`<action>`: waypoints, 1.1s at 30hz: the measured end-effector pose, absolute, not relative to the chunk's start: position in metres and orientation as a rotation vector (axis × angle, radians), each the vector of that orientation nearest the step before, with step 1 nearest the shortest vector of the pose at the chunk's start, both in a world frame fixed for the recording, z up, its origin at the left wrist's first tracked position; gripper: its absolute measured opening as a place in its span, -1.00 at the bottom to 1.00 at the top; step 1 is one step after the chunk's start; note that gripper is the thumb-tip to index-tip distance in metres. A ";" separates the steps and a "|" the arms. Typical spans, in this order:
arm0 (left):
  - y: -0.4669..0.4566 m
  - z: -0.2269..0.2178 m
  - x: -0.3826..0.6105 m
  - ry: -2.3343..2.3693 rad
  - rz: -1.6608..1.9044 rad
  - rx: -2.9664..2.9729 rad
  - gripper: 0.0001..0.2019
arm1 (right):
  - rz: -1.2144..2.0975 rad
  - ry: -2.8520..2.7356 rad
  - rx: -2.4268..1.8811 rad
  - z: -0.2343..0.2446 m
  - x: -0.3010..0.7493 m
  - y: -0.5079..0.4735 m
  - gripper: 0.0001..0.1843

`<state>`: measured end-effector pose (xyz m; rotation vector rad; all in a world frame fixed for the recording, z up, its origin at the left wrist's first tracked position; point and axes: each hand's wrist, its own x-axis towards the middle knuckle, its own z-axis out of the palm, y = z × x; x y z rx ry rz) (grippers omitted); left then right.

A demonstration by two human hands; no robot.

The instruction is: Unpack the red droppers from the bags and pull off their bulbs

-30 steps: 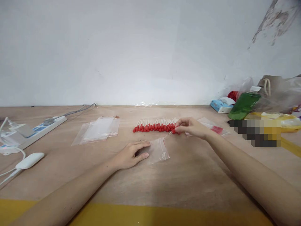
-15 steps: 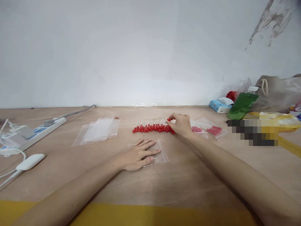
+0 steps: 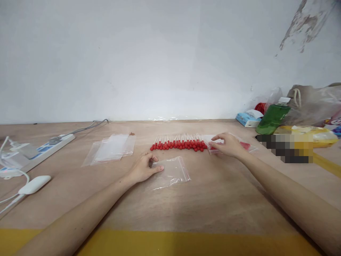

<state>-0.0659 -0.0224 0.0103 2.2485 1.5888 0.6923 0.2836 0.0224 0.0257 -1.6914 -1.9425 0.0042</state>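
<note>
A row of thin sticks with red tips [image 3: 178,144] lies across the middle of the wooden table [image 3: 218,192]. In front of it lies a small clear zip bag [image 3: 172,172]. My left hand [image 3: 144,168] pinches the left edge of that bag between thumb and fingers. My right hand [image 3: 226,144] hovers just right of the row, fingers loosely spread and empty, over filled zip bags [image 3: 246,145] that hold red-tipped sticks.
A stack of empty clear zip bags [image 3: 112,147] lies at the left. Farther left are a power strip [image 3: 39,149] with plugs and cables and a white adapter [image 3: 34,184]. At the right stand a green bottle [image 3: 273,116], a tissue pack [image 3: 249,119] and plastic bags [image 3: 314,106].
My right hand went from the row's right end out to the right over the filled bags. My left hand drew back from lying flat on the bag to pinching its left edge.
</note>
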 end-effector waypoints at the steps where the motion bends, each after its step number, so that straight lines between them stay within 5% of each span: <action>1: -0.023 0.010 -0.066 1.572 0.664 2.235 -0.61 | 0.084 -1.999 -1.630 0.022 0.294 0.021 -0.57; 5: -0.022 0.011 -0.067 1.495 0.667 2.246 -0.72 | 0.223 -2.221 -1.494 0.014 0.316 0.018 -0.38; 12: 0.003 0.038 -0.127 1.977 1.235 2.028 -0.75 | -0.098 -2.245 -1.713 0.027 0.305 0.010 -0.85; 18: 0.016 0.052 -0.193 2.581 1.029 1.699 -0.66 | -0.287 -2.353 -1.955 0.050 0.290 -0.015 -0.90; 23: 0.019 0.046 -0.194 2.669 0.861 1.554 -0.55 | 0.407 -2.469 -1.679 0.056 0.259 -0.030 -0.77; 27: 0.012 0.046 -0.163 2.720 1.086 1.852 -0.58 | 0.934 -2.351 -1.459 0.047 0.224 -0.033 -0.79; 33: -0.022 0.030 -0.066 1.468 0.780 1.828 -0.75 | 1.159 -2.025 -1.460 0.032 0.174 -0.032 -0.89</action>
